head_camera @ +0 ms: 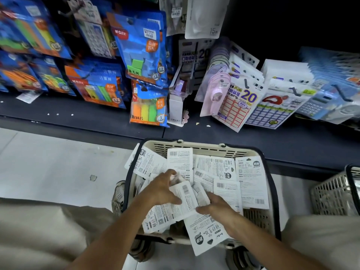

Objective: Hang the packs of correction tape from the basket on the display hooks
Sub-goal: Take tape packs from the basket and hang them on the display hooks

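**Low in the frame, both hands deep in the basket**

Lower centre, fingers first: the left hand (163, 189) has its fingers spread and reaching forward, thumb swung out to the right, lying across a small bundle of white packs (185, 199). Whether those fingers truly pinch the bundle or only press on it, I cannot tell. The right hand (213, 206) comes in from the lower right, fingers curled under the near edge of that same bundle, thumb on top, gripping it.

Out from the hands now: loose correction tape packs (251, 180) lie heaped all around, mostly back side up, barcodes and small print showing, overlapping at every angle. One pack (206, 232) hangs over the near rim, printed face up.

They all sit in a cream plastic basket (204, 148) with slotted walls and a dark handle laid round its rim, standing on the pale floor just in front of a dark shelf base (78, 117).

Wider still: at the right edge, part of a second basket (335, 193). Upper left, blue hanging packs (142, 45) of coloured blocks. Upper right, sticker sheets (239, 106) marked "20" lean on their pegs, and at top centre a white pack (204, 18) marked "15m" hangs above them.
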The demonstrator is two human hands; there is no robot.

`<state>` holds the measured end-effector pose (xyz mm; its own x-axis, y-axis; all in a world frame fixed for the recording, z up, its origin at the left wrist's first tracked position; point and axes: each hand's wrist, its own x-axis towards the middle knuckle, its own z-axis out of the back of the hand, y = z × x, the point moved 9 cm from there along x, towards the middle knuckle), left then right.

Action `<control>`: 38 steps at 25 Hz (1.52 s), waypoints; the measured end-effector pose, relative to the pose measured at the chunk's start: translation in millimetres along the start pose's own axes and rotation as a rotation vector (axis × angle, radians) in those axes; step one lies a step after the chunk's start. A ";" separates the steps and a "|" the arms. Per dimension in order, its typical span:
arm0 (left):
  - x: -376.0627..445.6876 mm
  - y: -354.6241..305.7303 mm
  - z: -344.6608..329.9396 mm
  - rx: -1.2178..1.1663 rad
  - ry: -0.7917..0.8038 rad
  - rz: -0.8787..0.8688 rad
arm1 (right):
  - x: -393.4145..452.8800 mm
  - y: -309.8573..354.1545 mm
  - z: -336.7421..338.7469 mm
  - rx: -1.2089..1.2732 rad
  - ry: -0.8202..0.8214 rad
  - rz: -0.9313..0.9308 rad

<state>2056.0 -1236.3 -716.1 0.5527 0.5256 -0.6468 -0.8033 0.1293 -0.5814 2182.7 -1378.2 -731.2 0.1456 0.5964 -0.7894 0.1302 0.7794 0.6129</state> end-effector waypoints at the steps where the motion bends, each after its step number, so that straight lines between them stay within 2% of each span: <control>1: 0.4 4.5 5.4 -0.031 -0.010 0.034 | -0.8 3.4 2.8 0.055 -0.016 0.021; 5: 2.7 13.6 8.5 -0.060 -0.011 0.068 | 1.2 13.8 16.3 0.266 -0.059 0.071; 9: 0.2 16.2 0.9 -0.250 0.092 0.064 | 0.9 21.6 -2.6 0.361 0.084 0.107; 10: -0.1 14.9 3.7 -0.331 0.073 0.077 | -1.3 28.2 -7.6 0.380 0.114 0.131; 12: -2.4 7.7 19.8 -0.641 -0.064 0.124 | -3.5 47.7 -8.3 0.415 0.103 0.172; 14: -6.2 -21.7 32.6 -0.850 -0.120 0.048 | -3.3 74.8 -6.7 0.367 0.053 0.252; 17: -10.1 -63.2 37.1 -0.790 -0.090 -0.101 | -3.8 103.0 -2.8 0.398 -0.020 0.324; 20: -18.6 -77.0 40.5 -0.909 0.066 -0.144 | -14.7 122.0 3.4 0.389 0.030 0.419; 22: -27.4 -84.9 56.1 -0.805 0.078 -0.249 | -26.2 137.6 9.4 0.150 0.066 0.469; 24: -36.5 -97.3 79.0 -0.622 -0.046 -0.356 | -27.5 146.5 37.5 -0.069 0.003 0.461; 26: -53.8 -122.7 101.9 -0.208 -0.312 -0.530 | -30.2 147.7 76.7 0.079 -0.059 0.351; 28: -84.2 -165.0 100.3 0.342 -0.601 -0.812 | -35.9 134.6 73.8 0.393 0.134 0.166; 29: -94.1 -179.1 92.3 0.507 -0.665 -0.890 | -41.0 132.6 59.1 0.462 0.281 0.137; 31: -106.3 -193.8 87.1 0.624 -0.713 -0.913 | -54.0 147.1 33.3 0.560 0.435 0.217; 32: -112.0 -198.6 90.6 0.619 -0.764 -0.909 | -58.9 160.0 29.1 0.621 0.426 0.290; 34: -122.9 -197.3 101.1 0.533 -0.870 -0.850 | -69.2 189.9 34.8 0.657 0.303 0.462; 36: -129.8 -180.3 130.1 0.237 -0.976 -0.669 | -79.7 211.1 46.7 0.642 0.159 0.577; 37: -126.4 -165.7 143.1 -0.046 -0.911 -0.560 | -85.1 219.4 50.5 0.646 0.120 0.614; 38: -121.6 -154.0 148.2 -0.420 -0.749 -0.490 | -90.1 226.1 52.9 0.648 0.097 0.645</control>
<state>2079.6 -1195.5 -474.8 0.4035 0.9087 0.1072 -0.2989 0.2417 -0.9232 2250.9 -1265.9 -519.6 0.3017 0.9146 -0.2691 0.5812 0.0473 0.8124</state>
